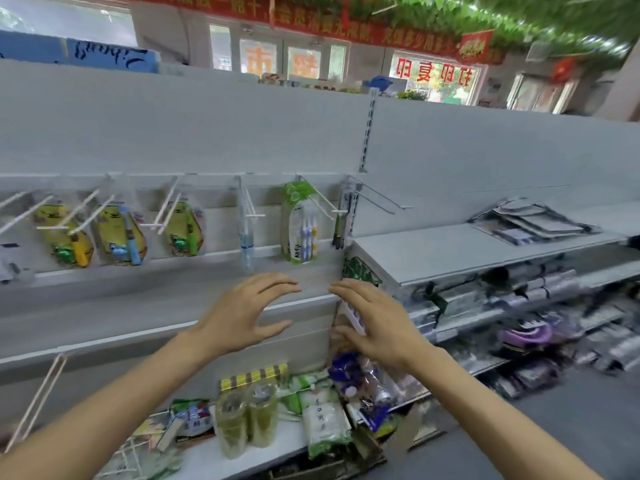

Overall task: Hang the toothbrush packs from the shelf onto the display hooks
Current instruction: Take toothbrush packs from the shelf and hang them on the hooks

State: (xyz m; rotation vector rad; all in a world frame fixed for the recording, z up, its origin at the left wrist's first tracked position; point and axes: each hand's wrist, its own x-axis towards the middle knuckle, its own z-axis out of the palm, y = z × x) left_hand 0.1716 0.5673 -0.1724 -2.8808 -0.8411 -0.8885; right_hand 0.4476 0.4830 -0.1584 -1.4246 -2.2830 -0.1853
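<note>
Hanging left of the green toothbrush pack [298, 223], 3 yellow packs [67, 237] fill their display hooks [166, 211], with a bare grey panel below them. The left hand [242, 317] hovers below that pack, fingers straight and spread, holding nothing. Right of it, the right hand [372, 323] is held out with fingers extended; a pack [353, 315] lies behind them, but grip cannot be told. Further right, the grey shelf [450, 251] edge juts forward.

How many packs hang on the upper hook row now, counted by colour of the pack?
Yellow packs: 3
Clear pack: 1
Green and white pack: 1
Dark pack: 1
Total: 6, not counting a blurred item at the far left edge.
</note>
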